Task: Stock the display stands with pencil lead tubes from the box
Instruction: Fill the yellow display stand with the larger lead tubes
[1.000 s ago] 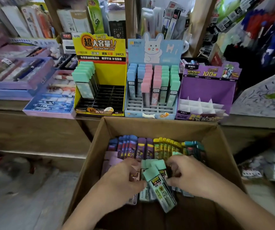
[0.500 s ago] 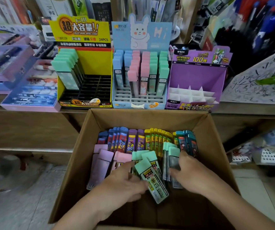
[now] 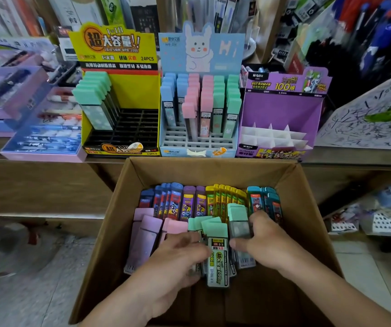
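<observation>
So the bunch of mint-capped lead tubes [image 3: 218, 256] is lying flat in the middle of the cardboard box [image 3: 308, 208], caps pointing away from us, squeezed in between our two hands. The front tube [image 3: 218, 272] has a yellow and black label and pokes out nearest to us, right in the gap between the hands. Our right hand [image 3: 265, 241] has its fingers curled over the top of the grey tubes on that side of the bunch, thumb tucked in beside the labelled one, so it's got a proper hold. Our left hand [image 3: 178, 260] comes in from the other side with its fingers bent down onto the tubes, but it's too blurry to tell if it's actually gripping them or just resting there. Just left of the bunch, some lilac tubes [image 3: 145, 237] and a pink one [image 3: 176, 226] lie flat too. Along the far wall of the box a row of blue, purple, yellow and teal tubes [image 3: 213, 199] stands on end. Up on the wooden ledge [image 3: 355, 159] behind the box sit three stands side by side: the yellow stand [image 3: 133, 90] with a column of mint-capped tubes at its left side, the blue bunny stand [image 3: 199, 50] with blue, pink and mint rows, and the purple stand [image 3: 282, 107] showing its white dividers
</observation>
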A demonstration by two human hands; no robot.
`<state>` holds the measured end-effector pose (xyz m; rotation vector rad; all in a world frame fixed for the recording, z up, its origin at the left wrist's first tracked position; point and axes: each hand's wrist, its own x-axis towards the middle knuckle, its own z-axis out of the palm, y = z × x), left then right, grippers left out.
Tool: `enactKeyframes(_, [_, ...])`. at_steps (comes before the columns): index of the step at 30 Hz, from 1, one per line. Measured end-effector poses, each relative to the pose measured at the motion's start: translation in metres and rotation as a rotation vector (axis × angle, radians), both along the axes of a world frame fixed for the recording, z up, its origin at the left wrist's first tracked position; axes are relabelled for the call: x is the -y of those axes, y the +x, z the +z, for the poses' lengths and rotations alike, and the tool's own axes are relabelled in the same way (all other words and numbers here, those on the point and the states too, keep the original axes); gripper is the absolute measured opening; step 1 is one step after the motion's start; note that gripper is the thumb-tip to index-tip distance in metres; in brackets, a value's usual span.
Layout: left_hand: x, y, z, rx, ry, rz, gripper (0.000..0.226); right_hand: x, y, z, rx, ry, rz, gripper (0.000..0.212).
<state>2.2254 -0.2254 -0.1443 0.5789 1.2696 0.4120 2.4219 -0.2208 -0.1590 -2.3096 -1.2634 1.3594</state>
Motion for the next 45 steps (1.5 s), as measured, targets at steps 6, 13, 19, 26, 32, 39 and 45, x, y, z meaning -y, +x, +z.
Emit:
enactKeyframes(6, [0.001, -0.001, -0.002, 0.066, -0.05, 0.062, 0.018, 0.001, -0.001, -0.007, -0.12, -0.068, -0.053, 0.044])
enactKeyframes(13, [0.001, -0.001, 0.005, 0.127, -0.024, 0.084, 0.035, 0.005, 0.005, -0.004, -0.205, -0.098, -0.077, 0.035])
enactKeyframes(19, [0.0, 0.0, 0.004, 0.104, -0.035, 0.121, 0.02, 0.007, 0.013, 0.004, -0.245, -0.083, -0.04, 0.033])
enactKeyframes(26, [-0.002, -0.001, 0.0, 0.114, -0.094, 0.044, 0.036, 0.006, -0.005, -0.002, -0.242, -0.168, 0.058, 0.028])
enactKeyframes(32, [-0.003, -0.002, 0.003, 0.064, -0.091, -0.037, 0.043, 0.005, -0.012, -0.01, -0.232, -0.203, 0.03, 0.033])
enactKeyframes(39, [-0.001, -0.006, 0.008, 0.112, -0.032, -0.104, 0.033, 0.005, -0.009, -0.01, -0.497, -0.222, -0.113, 0.039])
enactKeyframes(45, [-0.004, -0.007, 0.006, 0.056, 0.124, 0.07, 0.038, -0.004, -0.009, 0.016, -0.775, -0.147, -0.136, 0.04])
